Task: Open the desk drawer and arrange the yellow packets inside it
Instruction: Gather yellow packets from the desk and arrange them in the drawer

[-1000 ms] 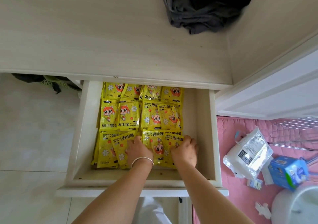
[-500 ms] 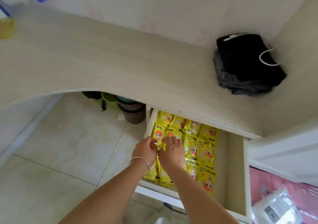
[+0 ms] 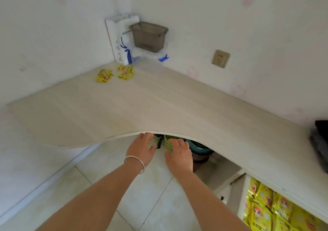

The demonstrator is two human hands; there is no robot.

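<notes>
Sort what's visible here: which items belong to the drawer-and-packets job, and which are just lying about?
Job items:
open drawer
yellow packets in the drawer
three yellow packets on the desk
left hand and right hand, both off the drawer

Lying about:
white paper bag
grey plastic box
wall socket
dark clothing
green mesh basket
</notes>
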